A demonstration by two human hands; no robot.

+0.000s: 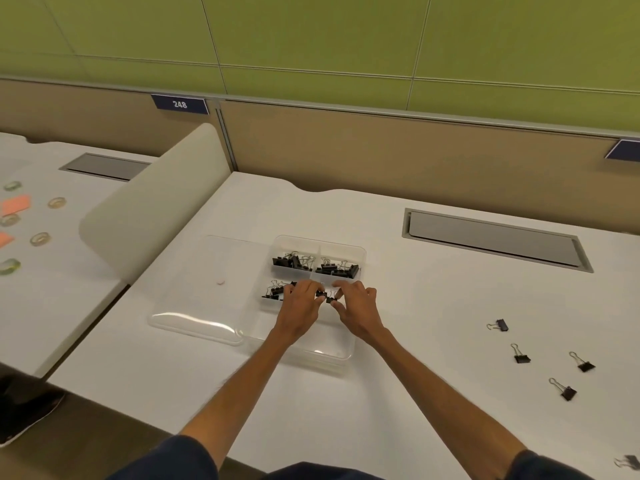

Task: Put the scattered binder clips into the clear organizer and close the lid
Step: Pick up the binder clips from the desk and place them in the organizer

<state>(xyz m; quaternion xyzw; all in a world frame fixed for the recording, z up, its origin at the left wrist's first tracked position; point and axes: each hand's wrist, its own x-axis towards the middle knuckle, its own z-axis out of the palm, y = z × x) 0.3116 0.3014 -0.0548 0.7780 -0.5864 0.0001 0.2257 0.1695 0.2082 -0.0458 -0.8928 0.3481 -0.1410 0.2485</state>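
Note:
The clear organizer [362,252] stands in the middle of the white desk, with its lid [204,292] lying open flat to its left. Black binder clips [313,263] fill the two far compartments, and more lie in the middle-left one [273,292]. Both hands hover over the middle row. My left hand [299,304] curls its fingertips on a black clip [320,294]. My right hand [358,306] pinches another clip [330,300] between thumb and forefinger. Several loose clips [521,355] lie scattered on the desk to the right.
A blurred clip [630,462] lies at the near right edge. A grey cable hatch [491,240] sits at the back right. A curved divider [156,209] separates a neighbouring desk holding tape rolls [40,239] and orange notes [15,204].

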